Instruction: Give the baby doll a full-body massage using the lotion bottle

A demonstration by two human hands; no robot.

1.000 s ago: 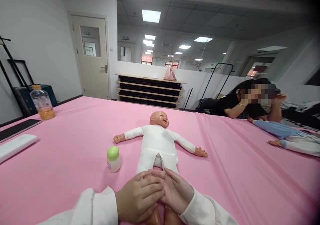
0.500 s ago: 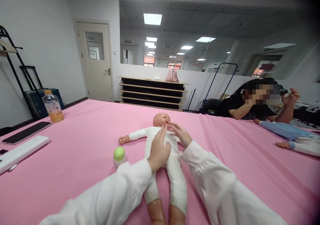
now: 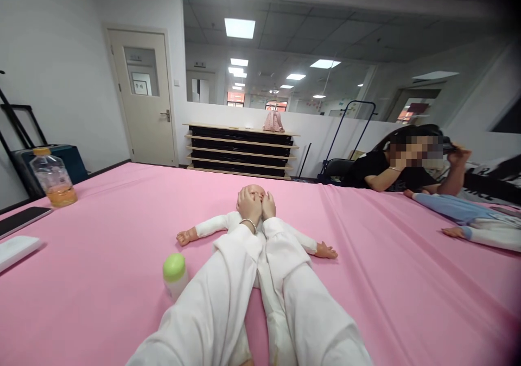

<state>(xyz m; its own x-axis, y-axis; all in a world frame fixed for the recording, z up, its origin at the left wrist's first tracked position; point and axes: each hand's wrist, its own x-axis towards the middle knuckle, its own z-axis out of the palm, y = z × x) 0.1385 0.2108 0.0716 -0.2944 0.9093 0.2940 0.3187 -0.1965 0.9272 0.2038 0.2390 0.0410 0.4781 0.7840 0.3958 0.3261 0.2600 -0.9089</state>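
A baby doll (image 3: 222, 223) in white lies face up on the pink cloth (image 3: 122, 214), its arms spread to both sides. My left hand (image 3: 249, 206), with a beaded bracelet at the wrist, rests along one side of the doll's face. On the other cheek lies my right hand (image 3: 268, 206). Both hands have their fingers stretched out, flat against the face, and hold nothing. Between them part of the doll's face shows; my sleeves cover most of its body. A small bottle with a green cap (image 3: 174, 268) stands left of my left forearm.
At the left edge are a drink bottle (image 3: 52, 178), a dark phone (image 3: 22, 220) and a white case (image 3: 16, 252). Across the table on the right sits a person (image 3: 378, 170) with raised hands. Near them lies another doll (image 3: 459, 214) in blue and white.
Both hands have moved forward from above the doll's chest to its face and now touch the cheeks. The view has shifted slightly, so the bottles appear further left.
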